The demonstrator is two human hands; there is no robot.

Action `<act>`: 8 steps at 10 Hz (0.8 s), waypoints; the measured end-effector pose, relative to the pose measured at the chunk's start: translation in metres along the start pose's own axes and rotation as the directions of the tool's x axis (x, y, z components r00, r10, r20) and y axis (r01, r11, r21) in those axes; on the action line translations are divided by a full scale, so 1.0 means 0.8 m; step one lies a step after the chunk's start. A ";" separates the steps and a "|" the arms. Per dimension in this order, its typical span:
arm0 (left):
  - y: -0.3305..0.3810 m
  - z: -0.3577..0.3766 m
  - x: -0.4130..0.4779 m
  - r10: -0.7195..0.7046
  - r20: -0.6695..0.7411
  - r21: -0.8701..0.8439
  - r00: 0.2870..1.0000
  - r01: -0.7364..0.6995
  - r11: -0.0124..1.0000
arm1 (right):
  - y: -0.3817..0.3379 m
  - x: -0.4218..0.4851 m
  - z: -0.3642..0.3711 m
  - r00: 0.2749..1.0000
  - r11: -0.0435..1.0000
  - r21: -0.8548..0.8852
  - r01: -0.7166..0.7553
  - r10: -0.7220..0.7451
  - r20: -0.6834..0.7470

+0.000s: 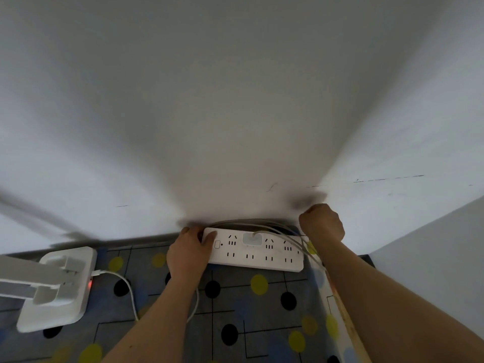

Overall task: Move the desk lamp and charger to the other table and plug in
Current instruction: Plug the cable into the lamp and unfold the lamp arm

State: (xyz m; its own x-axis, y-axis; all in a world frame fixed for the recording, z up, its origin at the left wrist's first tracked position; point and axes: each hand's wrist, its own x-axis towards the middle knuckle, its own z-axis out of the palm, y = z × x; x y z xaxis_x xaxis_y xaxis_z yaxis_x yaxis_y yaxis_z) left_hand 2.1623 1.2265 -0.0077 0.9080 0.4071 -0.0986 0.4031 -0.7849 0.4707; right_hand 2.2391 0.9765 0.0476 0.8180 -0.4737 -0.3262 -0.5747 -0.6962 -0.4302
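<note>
A white power strip (272, 258) lies on the patterned tablecloth against the wall. A white charger (252, 239) is plugged into its upper row, its cable curving off to the right. My left hand (188, 252) grips the strip's left end, thumb on top by the switch. My right hand (322, 224) is closed in a fist at the strip's back right corner, next to the grey cables (306, 247); what it holds is hidden. The white desk lamp (59, 286) stands at the left, a red light on its base, and a white cable (125, 284) runs from it.
The white wall (235, 113) rises right behind the strip. The table's right edge (345, 318) runs down along my right forearm, beside another white surface (432, 258). The grey tablecloth (262, 310) has yellow and black dots.
</note>
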 end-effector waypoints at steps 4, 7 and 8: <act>0.013 0.005 0.002 -0.088 0.015 -0.054 0.996 0.089 0.995 | 0.009 -0.004 -0.001 0.958 0.944 0.289 -0.159 0.077 0.277; 0.022 0.009 0.001 -0.183 0.009 -0.103 0.983 0.183 0.978 | -0.003 0.016 0.008 0.964 0.934 0.334 -0.125 0.035 0.265; 0.019 0.004 0.001 -0.152 0.044 -0.041 0.987 0.154 0.987 | -0.003 0.013 0.009 0.971 0.963 0.253 -0.092 0.030 0.236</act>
State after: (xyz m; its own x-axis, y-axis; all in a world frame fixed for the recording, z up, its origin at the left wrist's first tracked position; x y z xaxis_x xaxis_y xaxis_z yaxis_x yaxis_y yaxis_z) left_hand 2.1697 1.2133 -0.0032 0.8401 0.5011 -0.2076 0.5332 -0.6931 0.4851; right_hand 2.2485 0.9773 0.0392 0.7716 -0.3541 -0.5285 -0.6344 -0.4907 -0.5974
